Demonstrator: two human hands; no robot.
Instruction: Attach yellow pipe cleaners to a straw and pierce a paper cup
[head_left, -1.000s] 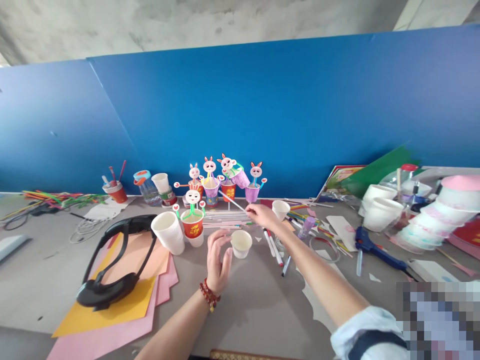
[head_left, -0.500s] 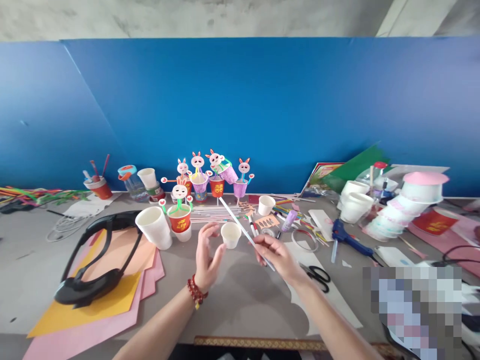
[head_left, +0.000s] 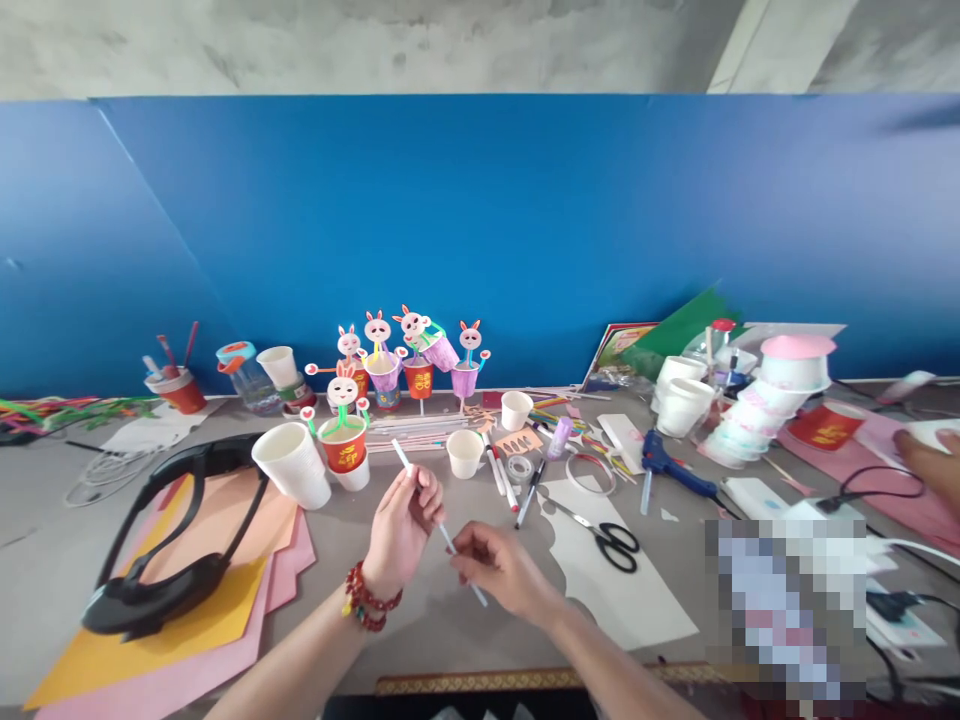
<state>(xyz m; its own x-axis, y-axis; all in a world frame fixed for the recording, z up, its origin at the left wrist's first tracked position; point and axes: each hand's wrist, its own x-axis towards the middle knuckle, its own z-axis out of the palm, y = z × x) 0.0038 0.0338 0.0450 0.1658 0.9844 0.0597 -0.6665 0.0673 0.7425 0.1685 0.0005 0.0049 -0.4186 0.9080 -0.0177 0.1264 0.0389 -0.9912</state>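
Note:
A thin white straw point(head_left: 448, 540) slants between my hands, its upper end to the left. My left hand point(head_left: 403, 522), with red beads round the wrist, has its fingers closed on the upper part. Lower down, my right hand point(head_left: 501, 568) pinches the straw, whose bottom end sticks out beneath the fingers. Just beyond them a small white paper cup point(head_left: 465, 455) stands upright. Black-handled scissors point(head_left: 611, 543) lie on cut white paper point(head_left: 637, 605) right of my right hand. Rabbit figures with paper faces rise from cups, one from a red cup point(head_left: 345, 445).
A black headset point(head_left: 161, 600) rests on coloured paper sheets point(head_left: 255, 570) at left. Markers point(head_left: 506, 478), tape and a blue glue gun point(head_left: 675, 468) lie to the right. Stacked white cups point(head_left: 765, 400) lean beyond. Another person's hand point(head_left: 930, 462) shows at the right edge.
My left hand, earlier open beside the small cup, has closed on the straw. My right hand and the straw have come down and nearer to me. Another person's hand has appeared at right.

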